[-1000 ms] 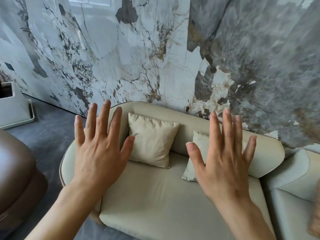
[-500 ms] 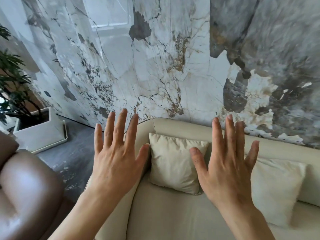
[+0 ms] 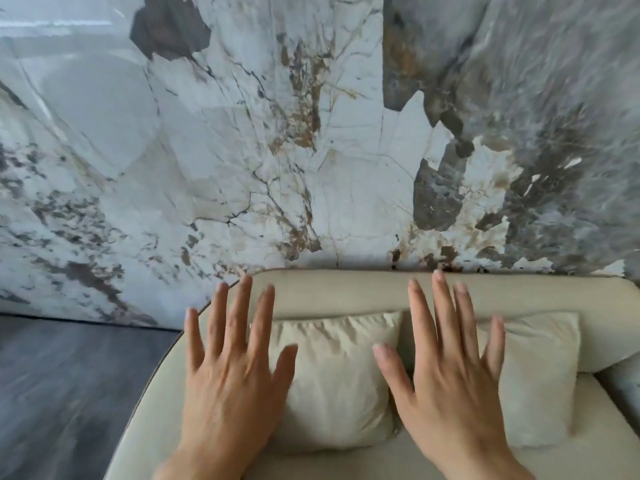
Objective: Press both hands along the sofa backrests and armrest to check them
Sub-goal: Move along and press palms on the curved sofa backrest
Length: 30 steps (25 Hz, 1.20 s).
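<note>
A cream sofa fills the lower half of the head view, its curved backrest (image 3: 346,292) running along the wall and bending down into the left armrest (image 3: 152,396). My left hand (image 3: 232,368) hovers open with fingers spread near the corner where backrest meets armrest. My right hand (image 3: 446,368) is also open and spread, over the gap between two cream cushions, fingertips reaching toward the backrest top. I cannot tell whether either hand touches the sofa. One cushion (image 3: 336,379) lies between my hands, another cushion (image 3: 540,372) to the right.
A glossy marble-patterned wall (image 3: 311,133) rises directly behind the backrest. Dark grey floor (image 3: 69,393) lies left of the armrest. The edge of a second sofa piece (image 3: 623,379) shows at the far right.
The view has closed in on the sofa and swung right; the plant pot and brown chair have left the frame. Both open hands now sit lower, nearer the backrest.
</note>
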Motion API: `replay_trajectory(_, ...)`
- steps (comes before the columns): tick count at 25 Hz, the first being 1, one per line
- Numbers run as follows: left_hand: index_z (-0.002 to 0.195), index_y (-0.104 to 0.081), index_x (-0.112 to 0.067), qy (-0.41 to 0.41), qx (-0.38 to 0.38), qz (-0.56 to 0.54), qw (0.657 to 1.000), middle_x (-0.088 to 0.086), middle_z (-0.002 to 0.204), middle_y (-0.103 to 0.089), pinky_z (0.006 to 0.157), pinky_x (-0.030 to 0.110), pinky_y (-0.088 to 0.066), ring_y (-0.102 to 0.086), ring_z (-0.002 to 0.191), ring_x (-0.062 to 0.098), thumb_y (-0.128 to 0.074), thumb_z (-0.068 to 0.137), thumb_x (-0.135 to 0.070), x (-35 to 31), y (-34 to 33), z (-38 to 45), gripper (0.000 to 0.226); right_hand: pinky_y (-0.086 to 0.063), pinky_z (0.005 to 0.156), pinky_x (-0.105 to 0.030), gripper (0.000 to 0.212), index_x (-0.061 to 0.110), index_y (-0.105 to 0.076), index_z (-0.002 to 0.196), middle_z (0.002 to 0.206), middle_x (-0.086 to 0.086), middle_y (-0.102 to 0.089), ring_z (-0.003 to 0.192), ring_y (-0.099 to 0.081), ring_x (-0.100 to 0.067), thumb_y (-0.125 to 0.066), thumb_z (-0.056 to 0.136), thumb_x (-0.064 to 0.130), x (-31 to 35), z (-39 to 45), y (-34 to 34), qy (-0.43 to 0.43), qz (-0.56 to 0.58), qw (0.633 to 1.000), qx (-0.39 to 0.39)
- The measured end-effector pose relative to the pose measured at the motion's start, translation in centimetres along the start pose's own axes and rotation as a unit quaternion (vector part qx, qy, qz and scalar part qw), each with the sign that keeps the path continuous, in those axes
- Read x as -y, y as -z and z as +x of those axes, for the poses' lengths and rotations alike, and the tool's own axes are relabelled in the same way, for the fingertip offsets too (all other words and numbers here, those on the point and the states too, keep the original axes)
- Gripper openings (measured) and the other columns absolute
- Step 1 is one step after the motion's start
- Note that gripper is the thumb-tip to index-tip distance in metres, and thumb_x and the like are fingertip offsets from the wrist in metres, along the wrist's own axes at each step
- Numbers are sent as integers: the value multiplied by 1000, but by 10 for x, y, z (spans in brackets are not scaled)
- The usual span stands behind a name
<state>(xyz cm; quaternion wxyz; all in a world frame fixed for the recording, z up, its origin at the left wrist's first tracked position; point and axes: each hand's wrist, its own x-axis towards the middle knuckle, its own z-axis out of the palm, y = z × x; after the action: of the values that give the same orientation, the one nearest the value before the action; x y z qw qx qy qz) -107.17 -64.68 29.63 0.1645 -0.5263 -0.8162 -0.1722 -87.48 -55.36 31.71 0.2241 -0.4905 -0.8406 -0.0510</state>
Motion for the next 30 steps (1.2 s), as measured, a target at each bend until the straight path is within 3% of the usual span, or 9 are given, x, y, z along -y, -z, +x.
replay_trajectory(4, 143, -43, -14, -7, 33, -13, 999, 12, 155, -37, 114, 60, -17, -26, 144, 32, -30, 93, -54, 34, -95, 27, 65, -17, 109, -63, 76, 16, -38, 146, 156, -10, -29, 143, -25, -28, -14, 93, 64, 13, 35, -81, -30, -7, 1000, 7)
replay_trajectory(9, 148, -37, -16, -25, 60, -4, 998, 11, 158, -30, 117, 58, -11, -18, 149, 31, -32, 93, -54, 44, -232, 47, 67, -9, 112, -58, 74, 21, -28, 150, 160, -6, -21, 146, -18, -27, -15, 93, 65, -11, 59, -226, -17, -28, 997, 66)
replay_trajectory(16, 145, -44, -13, -6, 107, -11, 994, 14, 156, -34, 116, 60, -15, -23, 147, 35, -32, 91, -55, 36, -355, 60, 69, -7, 115, -60, 75, 23, -25, 152, 162, -5, -16, 149, -10, -25, -20, 90, 64, -22, 68, -367, -24, -20, 993, 116)
replay_trajectory(23, 153, -27, -14, -9, 79, 25, 996, 8, 161, -23, 118, 57, -11, -17, 149, 28, -24, 94, -54, 48, -431, 79, 71, -8, 118, -55, 75, 21, -20, 153, 162, -4, -16, 149, -10, -24, -19, 91, 62, -32, 93, -446, -13, -21, 995, 94)
replay_trajectory(30, 155, -15, -17, -10, 19, 46, 999, 4, 162, -20, 118, 57, -7, -14, 149, 27, -22, 95, -54, 51, -459, 85, 71, -10, 117, -56, 75, 19, -15, 153, 162, -7, -13, 149, -8, -27, -28, 91, 60, -36, 98, -471, -3, -24, 998, 51)
